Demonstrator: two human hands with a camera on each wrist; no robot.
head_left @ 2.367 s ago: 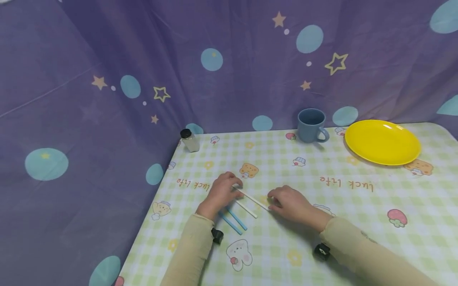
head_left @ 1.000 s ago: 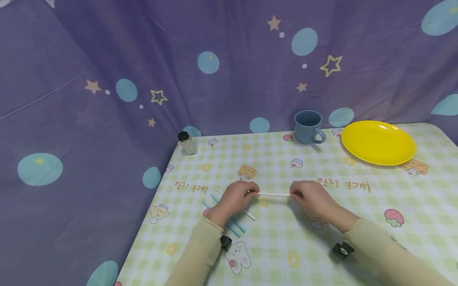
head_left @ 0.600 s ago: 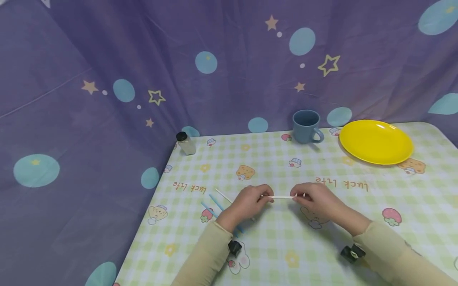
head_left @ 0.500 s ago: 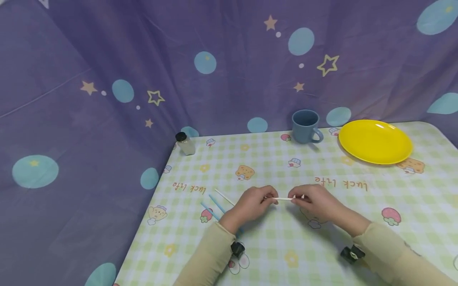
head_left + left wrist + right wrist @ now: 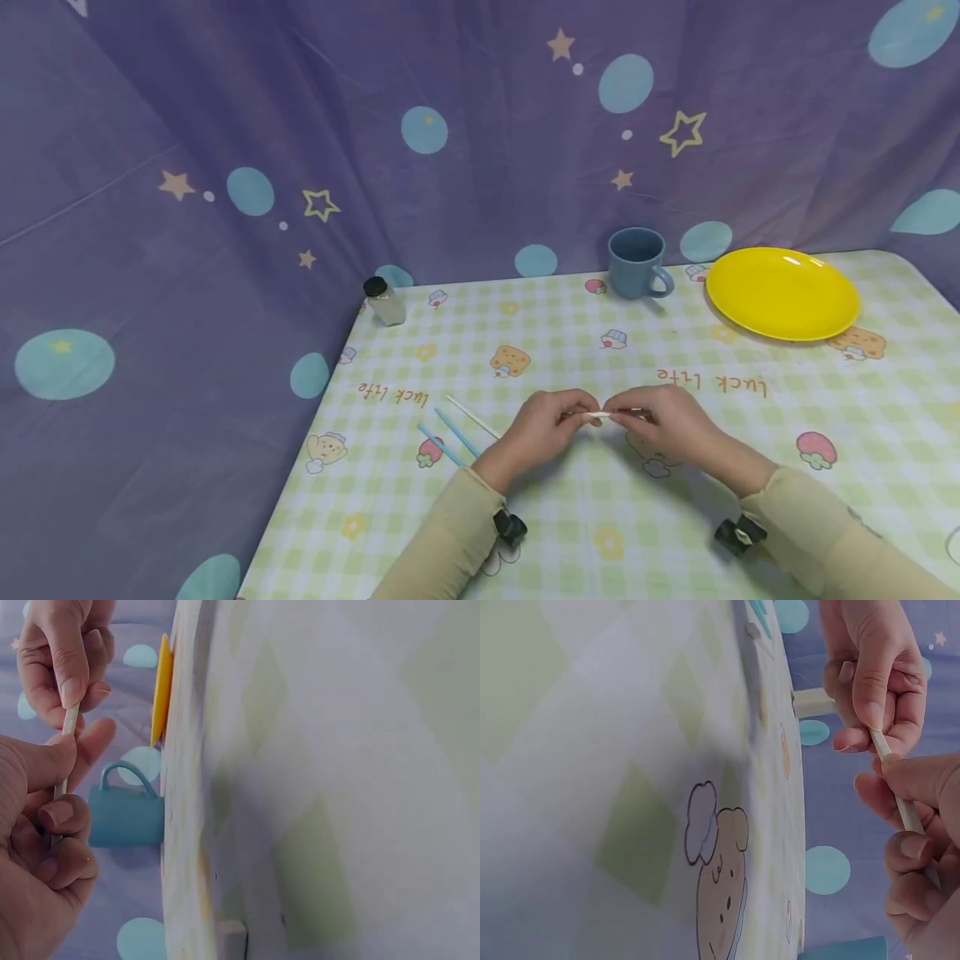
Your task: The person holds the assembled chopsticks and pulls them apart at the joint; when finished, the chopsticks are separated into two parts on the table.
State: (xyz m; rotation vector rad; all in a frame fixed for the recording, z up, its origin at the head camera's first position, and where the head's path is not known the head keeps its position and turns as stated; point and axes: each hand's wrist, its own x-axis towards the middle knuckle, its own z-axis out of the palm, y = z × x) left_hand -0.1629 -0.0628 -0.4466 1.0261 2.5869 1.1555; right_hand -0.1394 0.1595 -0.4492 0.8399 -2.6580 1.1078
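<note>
Between the two hands runs a thin white stick (image 5: 597,414), held roughly level above the checked cloth. My left hand (image 5: 542,429) pinches its left part between thumb and fingers, and my right hand (image 5: 663,421) pinches its right part. The fingertips of both hands nearly meet, so only a short piece of stick shows. In the left wrist view the stick (image 5: 70,720) passes through curled fingers. Left of my left hand, another white stick (image 5: 471,415) and two blue sticks (image 5: 456,431) lie on the cloth, their near ends hidden by hand and sleeve.
A blue-grey mug (image 5: 636,265) stands at the back edge, with a yellow plate (image 5: 782,293) to its right. At the back left corner is a small clear jar (image 5: 386,303) with a black lid. A purple patterned curtain (image 5: 480,192) hangs behind the table.
My left hand has left the sticks on the cloth and moved right along the held stick towards my right hand. The right hand has moved right and pinches the stick. The visible gap has shrunk.
</note>
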